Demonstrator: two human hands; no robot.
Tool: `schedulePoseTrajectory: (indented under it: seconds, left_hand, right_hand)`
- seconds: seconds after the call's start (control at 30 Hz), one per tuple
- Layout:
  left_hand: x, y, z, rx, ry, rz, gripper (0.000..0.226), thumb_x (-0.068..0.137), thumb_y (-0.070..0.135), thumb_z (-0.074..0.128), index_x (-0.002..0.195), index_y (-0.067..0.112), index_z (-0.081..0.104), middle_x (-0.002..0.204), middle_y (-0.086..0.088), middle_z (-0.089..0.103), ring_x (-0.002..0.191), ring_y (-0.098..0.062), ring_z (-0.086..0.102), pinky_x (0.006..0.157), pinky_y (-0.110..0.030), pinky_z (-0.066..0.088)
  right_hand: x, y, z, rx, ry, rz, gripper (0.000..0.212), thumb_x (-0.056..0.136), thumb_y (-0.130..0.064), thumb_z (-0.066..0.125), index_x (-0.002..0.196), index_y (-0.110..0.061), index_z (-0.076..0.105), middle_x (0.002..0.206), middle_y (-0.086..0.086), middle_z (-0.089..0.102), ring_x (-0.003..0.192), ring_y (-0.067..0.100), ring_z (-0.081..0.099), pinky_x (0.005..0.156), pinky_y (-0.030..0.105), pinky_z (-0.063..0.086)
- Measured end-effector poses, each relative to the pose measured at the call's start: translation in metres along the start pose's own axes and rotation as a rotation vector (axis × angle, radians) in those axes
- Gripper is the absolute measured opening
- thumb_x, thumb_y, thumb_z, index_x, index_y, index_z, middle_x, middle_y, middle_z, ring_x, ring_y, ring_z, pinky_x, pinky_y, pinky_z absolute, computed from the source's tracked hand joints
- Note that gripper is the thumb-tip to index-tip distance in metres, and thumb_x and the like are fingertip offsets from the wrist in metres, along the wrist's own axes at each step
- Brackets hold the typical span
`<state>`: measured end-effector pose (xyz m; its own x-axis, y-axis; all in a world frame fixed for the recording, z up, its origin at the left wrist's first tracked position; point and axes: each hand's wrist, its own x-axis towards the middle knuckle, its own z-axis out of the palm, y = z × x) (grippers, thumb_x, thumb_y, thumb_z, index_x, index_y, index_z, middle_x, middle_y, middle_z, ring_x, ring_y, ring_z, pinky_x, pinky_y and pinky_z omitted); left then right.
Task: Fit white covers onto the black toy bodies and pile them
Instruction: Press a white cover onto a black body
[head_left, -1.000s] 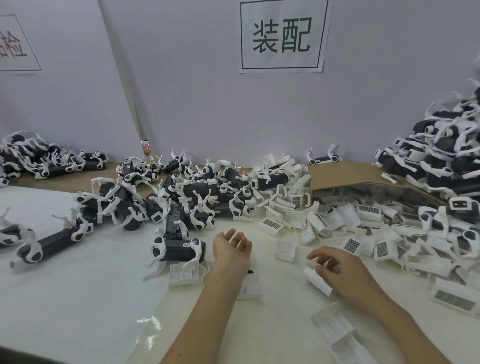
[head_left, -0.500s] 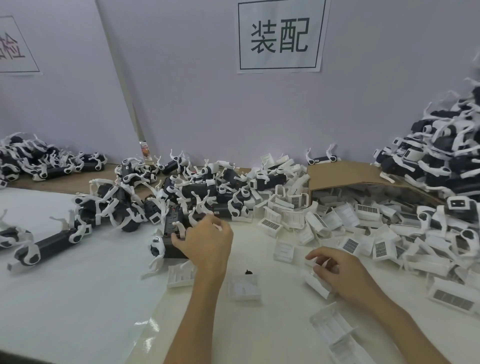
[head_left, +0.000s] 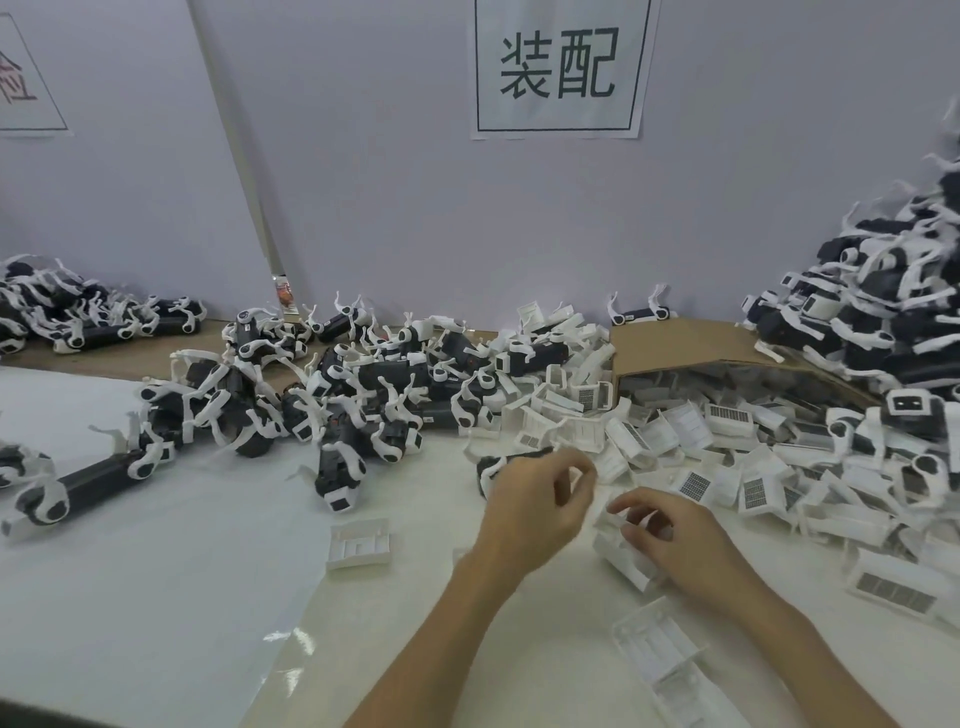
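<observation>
Black toy body (head_left: 511, 462), glossy plastic with white limbs, sits clamped in left hand (head_left: 535, 512) over the worktop (head_left: 182, 597). Right hand (head_left: 675, 540) fingers pinch a ribbed white plastic cover (head_left: 621, 558). Tall finished pile (head_left: 893, 322) at right; many uncovered bodies (head_left: 363, 395) and loose covers (head_left: 727, 441) left.

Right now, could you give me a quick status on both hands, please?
Left hand on black toy body. Right hand on white cover. Not yet fitted. Loose covers crowd the right side.
</observation>
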<state>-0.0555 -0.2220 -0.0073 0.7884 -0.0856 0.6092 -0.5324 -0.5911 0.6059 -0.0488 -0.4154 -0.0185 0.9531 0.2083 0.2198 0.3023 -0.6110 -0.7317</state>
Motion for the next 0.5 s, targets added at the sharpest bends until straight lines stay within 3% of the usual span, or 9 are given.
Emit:
schedulePoseTrajectory:
  seconds: [0.07,0.13,0.17,0.23,0.3,0.33,0.4,0.5]
  left_hand:
    - [0.003,0.001,-0.006,0.111,0.277,0.022,0.004,0.09,0.02,0.068,0.086,0.019,0.069,0.065,0.01,0.061,0.06,-0.004,0.05,0.057,-0.026,0.042]
    - [0.006,-0.004,-0.012,0.202,0.448,-0.017,0.015,0.088,0.03,0.073,0.099,0.021,0.071,0.092,0.009,0.069,0.086,-0.011,0.059,0.077,-0.031,0.048]
    - [0.008,-0.01,-0.014,0.25,0.405,-0.086,0.03,0.086,0.038,0.075,0.112,0.023,0.069,0.111,0.01,0.067,0.103,-0.013,0.058,0.09,-0.032,0.044]
    - [0.01,-0.023,-0.016,0.346,0.12,-0.248,0.053,0.083,0.053,0.073,0.13,0.032,0.06,0.135,0.013,0.056,0.127,-0.013,0.048,0.103,-0.035,0.034]
    - [0.008,-0.03,-0.012,0.401,-0.104,-0.346,0.046,0.082,0.053,0.071,0.124,0.036,0.059,0.128,0.014,0.06,0.125,-0.015,0.048,0.097,-0.035,0.039]
    - [0.007,-0.033,-0.01,0.404,-0.119,-0.359,0.036,0.084,0.047,0.071,0.117,0.036,0.062,0.119,0.014,0.064,0.119,-0.017,0.049,0.089,-0.034,0.043]
    - [0.006,-0.034,-0.009,0.35,-0.018,-0.375,0.015,0.091,0.026,0.064,0.104,0.033,0.068,0.103,0.013,0.069,0.109,-0.018,0.052,0.076,-0.032,0.045]
    - [0.007,-0.038,-0.013,0.175,0.126,-0.455,0.032,0.092,0.002,0.051,0.088,0.026,0.071,0.091,0.003,0.071,0.088,-0.021,0.064,0.072,-0.035,0.052]
  right_hand:
    - [0.0,0.001,0.0,0.009,0.003,0.01,0.027,0.09,-0.006,0.07,0.09,-0.033,0.072,0.082,-0.005,0.065,0.06,0.0,0.054,0.062,0.01,0.044]
    - [0.001,0.001,0.0,-0.004,-0.006,0.018,0.027,0.091,-0.008,0.07,0.091,-0.035,0.072,0.084,-0.005,0.065,0.063,-0.001,0.055,0.063,0.01,0.044]
    - [0.001,0.001,0.0,-0.012,-0.009,0.017,0.027,0.091,-0.009,0.069,0.091,-0.036,0.072,0.084,-0.005,0.065,0.064,-0.002,0.055,0.064,0.011,0.044]
    - [0.001,0.001,0.0,-0.005,-0.006,0.014,0.029,0.09,-0.007,0.069,0.091,-0.036,0.072,0.085,-0.005,0.065,0.063,-0.003,0.054,0.065,0.011,0.045]
    - [0.0,0.001,-0.001,0.01,-0.003,0.019,0.031,0.089,-0.005,0.069,0.09,-0.036,0.072,0.084,-0.005,0.064,0.062,-0.003,0.053,0.065,0.012,0.045]
    - [0.0,0.001,-0.001,0.018,-0.003,0.022,0.032,0.089,-0.004,0.068,0.09,-0.036,0.072,0.083,-0.005,0.063,0.061,-0.003,0.053,0.065,0.012,0.046]
    - [0.0,0.001,-0.001,0.031,-0.007,0.027,0.032,0.089,-0.003,0.068,0.089,-0.036,0.072,0.083,-0.005,0.063,0.06,-0.003,0.052,0.063,0.012,0.046]
    - [0.0,0.002,-0.001,0.024,-0.008,0.03,0.031,0.089,-0.004,0.067,0.09,-0.034,0.072,0.084,-0.004,0.063,0.059,-0.002,0.052,0.061,0.012,0.046]
